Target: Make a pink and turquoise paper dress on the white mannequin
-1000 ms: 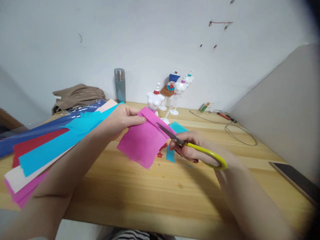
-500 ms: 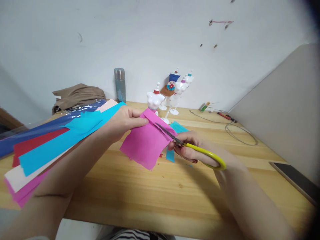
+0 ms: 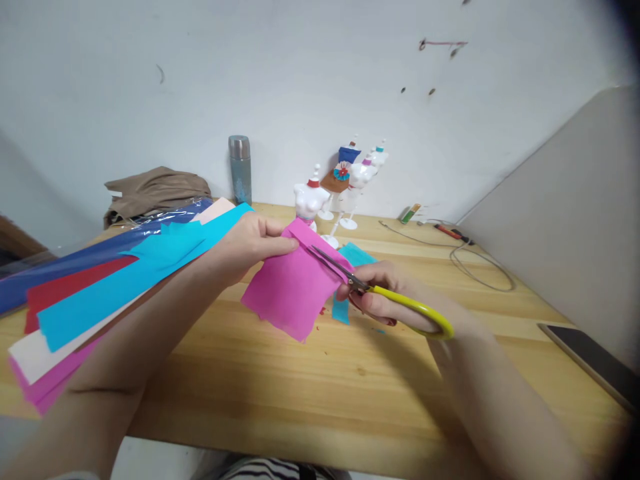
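My left hand (image 3: 257, 243) pinches the upper left edge of a pink piece of crepe paper (image 3: 287, 290), which hangs above the table. Fingers of my right hand (image 3: 375, 290) are wrapped round yellow-handled scissors (image 3: 410, 310). The slightly parted blades lie across the pink paper near its upper strip, pointing up and left toward my left thumb. Behind the paper stands a small white dress-form stand (image 3: 310, 198) with a red neck band. Blue paper pieces (image 3: 357, 253) lie on the table behind and below my right hand.
Coloured paper strips (image 3: 100, 293) spread under my left forearm. A flask (image 3: 241, 170) and a brown cloth (image 3: 160, 190) stand at the back left. Several more dress forms (image 3: 363, 175) are at the back. A cable (image 3: 463, 267) and a phone (image 3: 593, 363) lie on the right.
Almost nothing differs. The pink paper and the scissors have shifted very slightly; both hands keep their holds.
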Available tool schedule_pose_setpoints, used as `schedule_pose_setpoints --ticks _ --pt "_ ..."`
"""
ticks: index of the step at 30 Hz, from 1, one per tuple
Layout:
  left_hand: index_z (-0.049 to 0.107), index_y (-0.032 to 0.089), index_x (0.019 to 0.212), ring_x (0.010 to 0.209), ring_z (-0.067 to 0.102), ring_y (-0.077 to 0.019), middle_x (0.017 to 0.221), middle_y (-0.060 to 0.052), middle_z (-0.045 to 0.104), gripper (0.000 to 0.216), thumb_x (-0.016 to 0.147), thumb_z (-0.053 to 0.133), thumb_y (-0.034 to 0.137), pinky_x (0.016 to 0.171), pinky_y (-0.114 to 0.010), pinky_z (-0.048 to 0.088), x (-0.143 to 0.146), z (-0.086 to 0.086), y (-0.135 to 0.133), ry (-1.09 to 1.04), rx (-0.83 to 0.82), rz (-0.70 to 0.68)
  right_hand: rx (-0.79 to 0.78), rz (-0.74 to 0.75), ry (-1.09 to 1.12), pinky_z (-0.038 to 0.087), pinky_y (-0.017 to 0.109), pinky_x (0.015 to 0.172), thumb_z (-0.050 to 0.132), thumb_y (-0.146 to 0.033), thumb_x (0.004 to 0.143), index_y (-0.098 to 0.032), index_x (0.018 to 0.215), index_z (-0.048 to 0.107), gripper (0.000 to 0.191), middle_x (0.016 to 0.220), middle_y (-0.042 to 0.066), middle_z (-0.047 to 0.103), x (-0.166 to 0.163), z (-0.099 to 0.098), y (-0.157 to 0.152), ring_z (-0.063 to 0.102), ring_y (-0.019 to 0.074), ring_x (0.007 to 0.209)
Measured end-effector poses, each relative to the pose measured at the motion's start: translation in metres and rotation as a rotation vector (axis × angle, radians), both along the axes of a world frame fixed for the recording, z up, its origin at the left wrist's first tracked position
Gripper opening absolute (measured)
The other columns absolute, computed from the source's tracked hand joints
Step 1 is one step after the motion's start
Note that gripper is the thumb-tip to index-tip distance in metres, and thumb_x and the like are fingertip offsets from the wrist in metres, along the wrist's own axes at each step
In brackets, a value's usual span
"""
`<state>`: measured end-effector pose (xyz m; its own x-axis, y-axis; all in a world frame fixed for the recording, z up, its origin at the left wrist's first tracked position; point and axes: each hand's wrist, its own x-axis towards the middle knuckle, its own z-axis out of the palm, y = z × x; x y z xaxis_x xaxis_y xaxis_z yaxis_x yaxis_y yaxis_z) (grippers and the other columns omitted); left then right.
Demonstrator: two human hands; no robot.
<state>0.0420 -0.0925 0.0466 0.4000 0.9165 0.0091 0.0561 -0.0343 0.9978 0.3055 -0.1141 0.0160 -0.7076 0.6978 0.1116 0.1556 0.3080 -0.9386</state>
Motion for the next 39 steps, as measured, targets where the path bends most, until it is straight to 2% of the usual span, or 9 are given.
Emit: schedule_pose_setpoints --ticks 9,18,29,39 --pt "0.081 0.014 0.075 0.065 0.066 -0.0148 0.072 -0.004 0.076 0.013 0.073 0.076 0.027 0.061 -0.024 0.051 -0.0004 -0.0018 0.0009 -0.014 -0.007 -0.005 -0.034 -0.014 -0.023 0.032 0.018 0.039 0.071 -0.058 0.087 -0.015 0.093 0.072 0.043 0.058 -0.006 0.046 0.0015 -0.001 0.0001 0.036 0.0061 0.045" --pt "0.079 0.015 0.068 0.06 0.062 -0.0131 0.065 -0.002 0.072 0.01 0.072 0.076 0.024 0.056 -0.023 0.047 0.0006 0.0001 -0.0006 -0.011 0.01 -0.007 -0.048 -0.012 -0.016 0.027 0.019 0.036 0.073 -0.058 0.086 -0.014 0.089 0.073 0.044 0.052 -0.007 0.047 0.0031 -0.0027 0.0023 0.036 0.0059 0.04" --pt "0.079 0.015 0.069 0.06 0.062 -0.0133 0.065 -0.003 0.072 0.01 0.072 0.075 0.023 0.056 -0.024 0.046 0.0007 0.0004 -0.0015 -0.01 -0.001 -0.031 -0.05 -0.028 -0.02 0.024 0.018 0.033 0.072 -0.062 0.086 -0.014 0.08 0.07 0.048 0.051 -0.007 0.046 0.0034 -0.0027 0.0016 0.035 0.0041 0.038" --pt "0.081 0.017 0.071 0.061 0.063 -0.0129 0.067 -0.002 0.074 0.007 0.07 0.076 0.021 0.055 -0.022 0.047 0.0011 -0.0002 -0.0008 -0.029 -0.017 -0.026 -0.068 -0.052 -0.069 0.024 0.019 0.031 0.073 -0.062 0.084 -0.013 0.084 0.072 0.049 0.046 -0.009 0.042 0.0014 0.0009 0.0004 0.033 0.0048 0.036"
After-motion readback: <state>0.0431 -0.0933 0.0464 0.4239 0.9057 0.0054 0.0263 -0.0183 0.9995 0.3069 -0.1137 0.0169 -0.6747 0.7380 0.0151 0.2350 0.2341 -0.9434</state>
